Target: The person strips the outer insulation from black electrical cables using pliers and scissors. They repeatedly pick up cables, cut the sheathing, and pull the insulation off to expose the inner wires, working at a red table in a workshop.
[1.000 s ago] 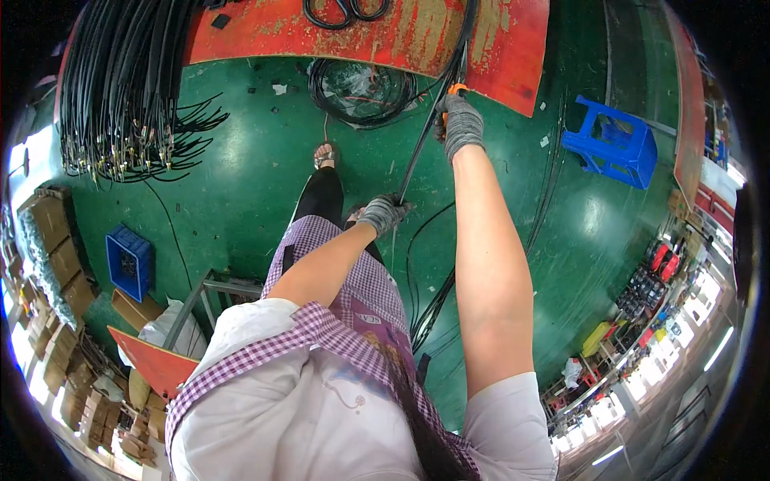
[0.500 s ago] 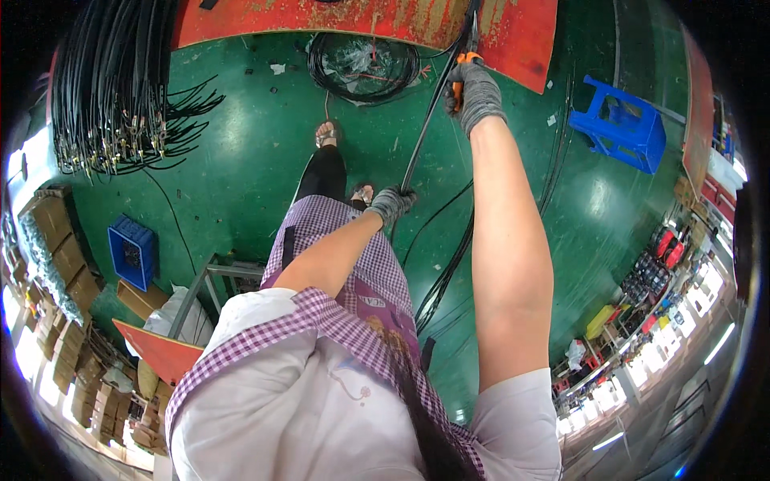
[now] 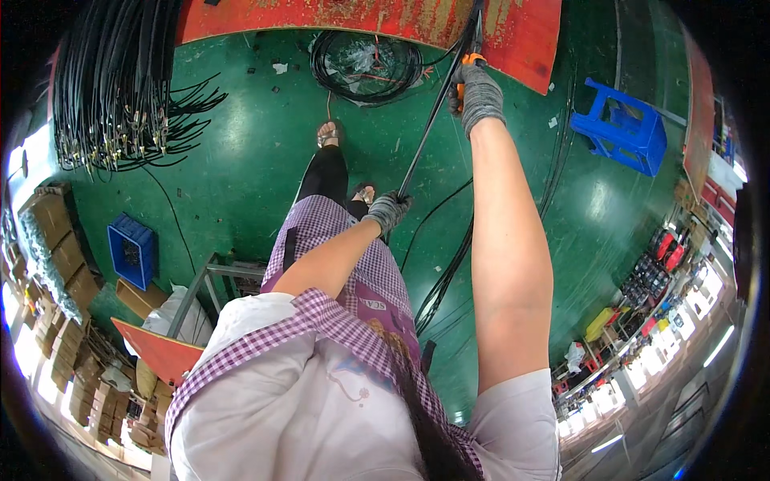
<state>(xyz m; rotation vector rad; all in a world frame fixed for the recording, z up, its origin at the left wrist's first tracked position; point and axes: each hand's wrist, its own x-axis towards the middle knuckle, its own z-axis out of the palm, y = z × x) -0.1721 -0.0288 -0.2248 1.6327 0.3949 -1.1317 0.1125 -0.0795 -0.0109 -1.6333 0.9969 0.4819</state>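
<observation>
In its grey glove, my left hand (image 3: pixel 388 213) is closed round a thin bundle of black cables (image 3: pixel 425 138) in front of my apron. The cables run taut up and to the right, to the edge of the red worn tabletop (image 3: pixel 513 50). My right hand (image 3: pixel 481 94), also gloved, is stretched far forward and wrapped round an orange-handled hand tool (image 3: pixel 472 59). Its grey metal end points away from me, right beside the cables over the tabletop. Whether its jaws touch the cables I cannot tell.
Many black cables with metal ends (image 3: pixel 120 104) hang at the far left. A coil of black cable (image 3: pixel 365 68) lies on the green floor. A blue stool (image 3: pixel 622 128) is at the right, a blue crate (image 3: pixel 132 250) at the left. A metal frame (image 3: pixel 228 268) stands by my left side.
My left hand has shifted slightly left and down, still on the cables. The right hand stays nearly in place with the orange-handled tool.
</observation>
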